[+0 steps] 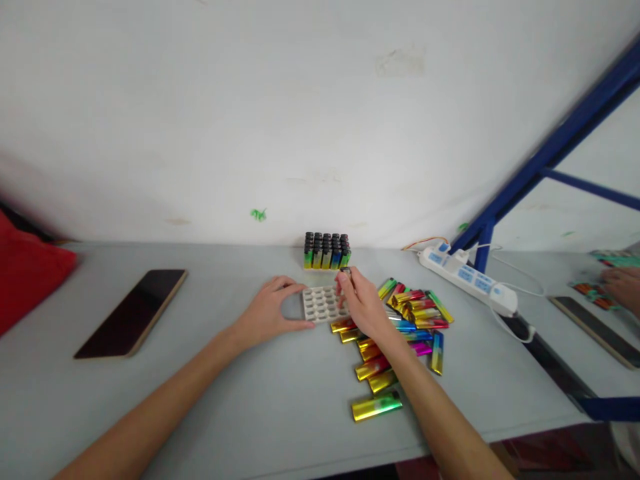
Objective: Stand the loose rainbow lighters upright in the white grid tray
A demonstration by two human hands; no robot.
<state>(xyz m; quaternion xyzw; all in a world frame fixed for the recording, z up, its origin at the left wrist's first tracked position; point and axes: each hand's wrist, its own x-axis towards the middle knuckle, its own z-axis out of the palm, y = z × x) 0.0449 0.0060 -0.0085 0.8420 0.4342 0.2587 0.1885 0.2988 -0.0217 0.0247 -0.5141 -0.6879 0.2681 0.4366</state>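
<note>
A white tray with rows of round holes (320,303) lies on the grey table (240,373). My left hand (273,308) rests against the tray's left edge, fingers curled round it. My right hand (361,300) is pinched on a lighter (346,272), held upright over the tray's far right corner. A heap of shiny multicoloured lighters (410,320) lies to the right and in front of the tray, partly under my right forearm. Behind the tray stands a filled tray of upright lighters (327,251) with black tops.
A dark phone (133,312) lies flat at the left, beside a red cloth (27,267). A white power strip (467,277) with cables lies at the right, next to a blue metal frame (540,167). Another person's hand (623,287) works at the far right, near a second phone (595,327).
</note>
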